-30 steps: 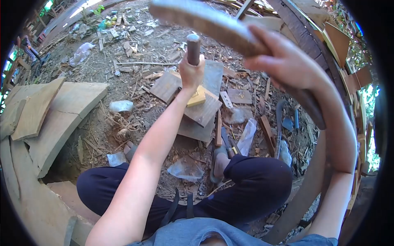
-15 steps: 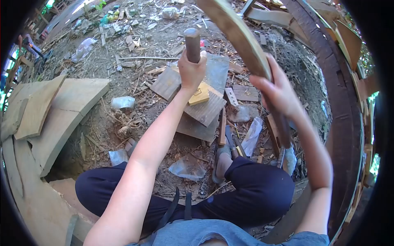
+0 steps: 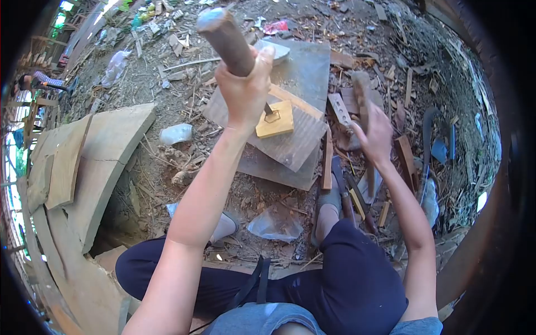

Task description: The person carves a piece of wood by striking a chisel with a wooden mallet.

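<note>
My left hand (image 3: 243, 92) is closed around the thick wooden handle of a chisel (image 3: 226, 44). The chisel's thin metal blade meets a small yellow wood block (image 3: 276, 124), within a line-marked shape on its face. Beneath the block is a grey weathered board (image 3: 296, 146), lying over a larger flat sheet (image 3: 310, 67). On the right, my right hand (image 3: 377, 137) grips a wooden club (image 3: 362, 92), somewhat blurred, to the right of the boards and apart from the chisel.
Beside my right foot lie hand tools (image 3: 343, 192) and a wood strip (image 3: 327, 162). A sickle-like curved blade (image 3: 429, 131) rests farther right. Large cut planks (image 3: 103, 162) stand at the left. Plastic scraps (image 3: 276, 223) and wood chips litter the ground. A person (image 3: 44, 81) is at the far left.
The club in my right hand has come down from its raised position near the camera. My view has shifted, and the chisel handle now leans left, with its blade visible on the block.
</note>
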`<state>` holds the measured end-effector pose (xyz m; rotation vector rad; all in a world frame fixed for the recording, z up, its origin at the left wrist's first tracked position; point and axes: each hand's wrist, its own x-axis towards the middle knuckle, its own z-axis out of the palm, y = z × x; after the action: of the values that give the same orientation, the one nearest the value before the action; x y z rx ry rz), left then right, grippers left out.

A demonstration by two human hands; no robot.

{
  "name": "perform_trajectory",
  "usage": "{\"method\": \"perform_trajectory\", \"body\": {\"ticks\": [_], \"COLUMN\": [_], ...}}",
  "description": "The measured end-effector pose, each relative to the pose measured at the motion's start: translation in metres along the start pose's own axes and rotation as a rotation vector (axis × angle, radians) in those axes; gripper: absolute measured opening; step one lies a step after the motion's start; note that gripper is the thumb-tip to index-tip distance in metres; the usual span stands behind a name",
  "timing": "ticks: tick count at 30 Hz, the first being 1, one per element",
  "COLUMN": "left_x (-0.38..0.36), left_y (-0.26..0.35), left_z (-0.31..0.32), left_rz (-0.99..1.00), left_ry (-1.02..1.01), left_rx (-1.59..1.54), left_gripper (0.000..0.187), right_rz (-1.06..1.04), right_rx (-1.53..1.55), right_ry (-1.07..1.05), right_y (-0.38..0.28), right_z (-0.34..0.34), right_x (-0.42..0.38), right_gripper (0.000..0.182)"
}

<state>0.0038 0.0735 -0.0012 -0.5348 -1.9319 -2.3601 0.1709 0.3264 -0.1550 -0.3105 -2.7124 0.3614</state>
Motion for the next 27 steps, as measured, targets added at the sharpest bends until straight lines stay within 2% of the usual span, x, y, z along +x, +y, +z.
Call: {"method": "perform_trajectory", "body": {"ticks": [4,7,10,14,18,20,22,27], "left_x": [-0.002,-0.004,0.001,0.009,0.028,0.04,0.045,0.071], "left_y": [0.003,0.002,-0.004,-0.003,-0.006,-0.012,-0.013,-0.029], "left_z": [0.003,0.001,0.001,0.004,0.0,-0.002,-0.004,-0.012], "left_rz": [-0.022,0.003,0.038,0.025,-0.116,-0.263,-0.265,-0.456], "left_ry": [0.016,0.07,0.069,0.091,0.071,0.104,0.084,0.017], "left_rx": [-0.054,-0.055,0.002,0.001,-0.081,-0.092,-0.086,-0.176], "left_gripper": [0.016,0.018,0.02,0.021,0.02,0.029,0.029,0.028], "right_rz": [-0.324,-0.349,-0.274,-0.234,-0.253,-0.258,-0.258,-0.224], "right_rx": [0.187,0.245,0.22,0.338,0.398,0.393,0.384,0.444], "right_ry": [-0.062,-0.055,-0.104,-0.057,-0.026,-0.026,-0.019,-0.054], "right_y": [-0.123,-0.183,-0.195,-0.198,-0.199,-0.197,-0.197,-0.198], "right_z": [-0.013,0.001,0.016,0.02,0.027,0.028,0.027,0.029], "right_x": [0.052,0.054,0.048,0.049,0.051,0.051,0.051,0.053], "right_gripper": [0.105,0.119,0.119,0.113,0.114,0.118,0.12,0.121]}}
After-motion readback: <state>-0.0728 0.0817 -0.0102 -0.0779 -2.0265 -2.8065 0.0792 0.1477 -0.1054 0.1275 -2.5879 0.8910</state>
